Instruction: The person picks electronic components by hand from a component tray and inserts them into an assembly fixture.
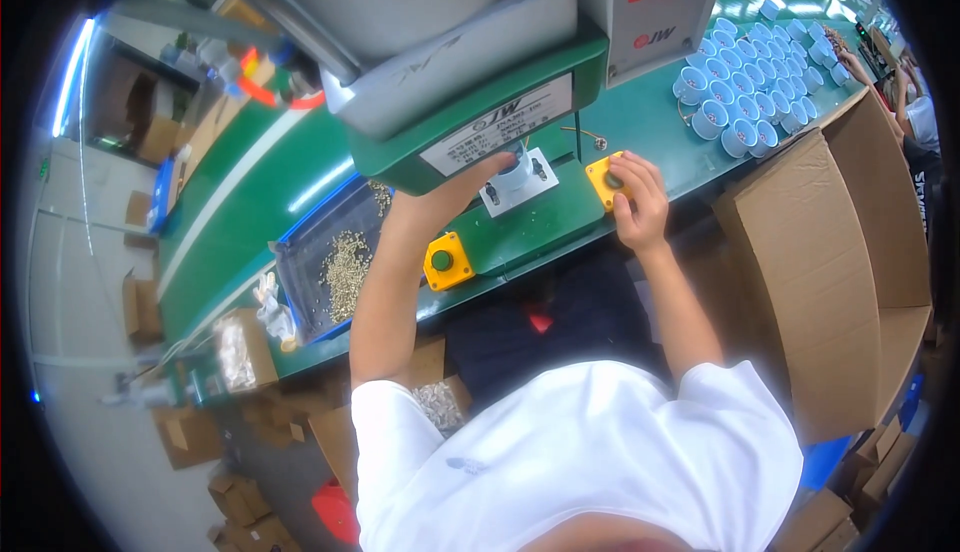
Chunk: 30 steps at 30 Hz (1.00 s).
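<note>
Beneath the green press head (pixel 480 117), a light-blue cup (pixel 514 178) stands in a metal fixture plate (pixel 535 187). My left hand (pixel 450 197) reaches in from the left, closed against the cup's rim; the press head hides most of its fingers. To the right, my right hand (pixel 643 197) rests at a yellow button box (pixel 600 180), its fingers bent over the edge and thumb held apart beside the dark button. A second yellow button box (pixel 448 261) with a green button sits below my left wrist, untouched.
Many light-blue cups (pixel 740 82) crowd the green table at the right, by a large open carton (pixel 810 262). A blue-edged tray (pixel 310 262) of small metal parts lies left. A small part on a wire (pixel 600 143) is behind the right box. Another person's hand (pixel 853 67) is far right.
</note>
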Each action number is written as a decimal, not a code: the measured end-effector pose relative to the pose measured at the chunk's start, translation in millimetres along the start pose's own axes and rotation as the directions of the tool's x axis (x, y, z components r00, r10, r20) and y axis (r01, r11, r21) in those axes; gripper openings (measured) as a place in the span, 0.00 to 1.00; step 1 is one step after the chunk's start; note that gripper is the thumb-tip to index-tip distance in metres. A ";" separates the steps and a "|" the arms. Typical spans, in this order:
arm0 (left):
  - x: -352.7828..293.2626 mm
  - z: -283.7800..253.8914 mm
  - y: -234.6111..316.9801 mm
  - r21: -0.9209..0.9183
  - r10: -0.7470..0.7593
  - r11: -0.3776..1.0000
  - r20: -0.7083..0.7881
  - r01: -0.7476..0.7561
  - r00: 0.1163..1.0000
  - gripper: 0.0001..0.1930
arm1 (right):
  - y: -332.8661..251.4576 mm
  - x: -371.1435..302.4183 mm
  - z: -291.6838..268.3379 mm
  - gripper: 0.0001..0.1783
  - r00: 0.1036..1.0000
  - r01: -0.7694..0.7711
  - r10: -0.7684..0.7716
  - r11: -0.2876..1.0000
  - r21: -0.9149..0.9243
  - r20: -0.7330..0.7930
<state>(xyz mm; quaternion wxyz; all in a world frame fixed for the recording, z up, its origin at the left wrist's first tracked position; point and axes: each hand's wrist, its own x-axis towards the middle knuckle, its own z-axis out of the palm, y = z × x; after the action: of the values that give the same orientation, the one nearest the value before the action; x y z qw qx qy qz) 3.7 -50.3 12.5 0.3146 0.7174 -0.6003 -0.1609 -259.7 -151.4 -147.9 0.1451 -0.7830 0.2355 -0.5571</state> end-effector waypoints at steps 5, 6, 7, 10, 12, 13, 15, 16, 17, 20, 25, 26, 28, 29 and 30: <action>-50.5 8.3 -35.6 -0.224 -0.053 0.974 -0.292 -0.014 0.955 0.12 | 4.7 -4.1 -5.0 0.18 1.000 -0.024 0.024 0.998 0.056 -0.016; -77.6 12.0 -41.9 -0.046 -0.036 0.999 -0.338 0.022 0.941 0.11 | 8.2 -3.9 -9.5 0.18 0.999 -0.024 0.026 0.998 0.052 -0.025; -108.6 20.8 -52.4 0.037 0.020 0.999 -0.404 -0.006 0.915 0.11 | 3.8 -3.7 -8.8 0.17 0.999 -0.044 0.043 0.996 0.072 0.009; -157.0 49.5 -72.0 0.127 0.060 0.992 -0.423 -0.007 0.904 0.08 | -9.3 -6.1 -6.3 0.16 0.993 -0.088 0.079 0.990 0.113 0.082; -161.7 48.5 -74.6 0.172 0.102 0.985 -0.426 -0.030 0.899 0.08 | -12.9 -8.1 -17.3 0.16 0.986 -0.108 0.111 0.994 -0.026 0.125; -162.7 47.7 -76.0 0.213 0.154 0.975 -0.423 -0.067 0.893 0.08 | -13.7 -9.6 -19.4 0.15 0.981 -0.116 0.130 0.988 -0.100 0.145; -164.4 45.6 -77.0 0.246 0.198 0.964 -0.411 -0.101 0.890 0.08 | -5.7 -6.9 -5.1 0.15 0.986 -0.107 0.114 0.993 -0.057 0.126; -158.0 36.9 -63.5 0.305 0.192 0.949 -0.339 -0.086 0.921 0.08 | -1.0 -5.8 0.3 0.15 0.991 -0.098 0.100 0.995 -0.027 0.093; -150.5 27.8 -50.2 0.363 0.184 0.928 -0.264 -0.079 0.947 0.08 | 0.5 -7.5 -1.1 0.16 0.995 -0.087 0.087 0.996 0.000 0.058; -136.3 1.8 -85.0 0.262 0.065 0.965 -0.232 -0.002 0.971 0.09 | 0.1 -10.1 -7.0 0.16 0.986 -0.164 0.158 0.975 0.150 0.055; -156.5 -34.9 -156.2 0.230 -0.246 0.936 -0.117 0.268 0.962 0.11 | -0.9 -1.3 -4.0 0.18 0.989 -0.122 0.113 0.987 0.100 0.092; -160.9 -38.3 -156.7 0.283 -0.264 0.920 -0.066 0.272 0.962 0.10 | -1.4 -2.3 0.8 0.18 0.991 -0.109 0.098 0.987 0.120 0.089; -168.8 -43.2 -155.0 0.386 -0.317 0.875 0.001 0.293 0.948 0.09 | -0.2 -9.3 7.8 0.18 0.987 -0.160 0.158 0.982 0.102 0.033; -169.6 -40.5 -155.0 0.368 -0.289 0.890 -0.003 0.270 0.957 0.08 | 1.4 -13.4 9.6 0.18 0.988 -0.152 0.153 0.985 0.085 0.000; -167.0 -37.0 -154.8 0.354 -0.257 0.903 -0.008 0.243 0.967 0.08 | 3.0 -17.8 10.1 0.17 0.988 -0.145 0.148 0.987 0.071 -0.040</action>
<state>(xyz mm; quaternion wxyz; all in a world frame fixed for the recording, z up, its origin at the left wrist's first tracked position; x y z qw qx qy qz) 105.9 132.6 -84.0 0.1463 0.8298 -0.5286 -0.1036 -255.6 -144.9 -167.0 0.2067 -0.7456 0.2765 -0.5699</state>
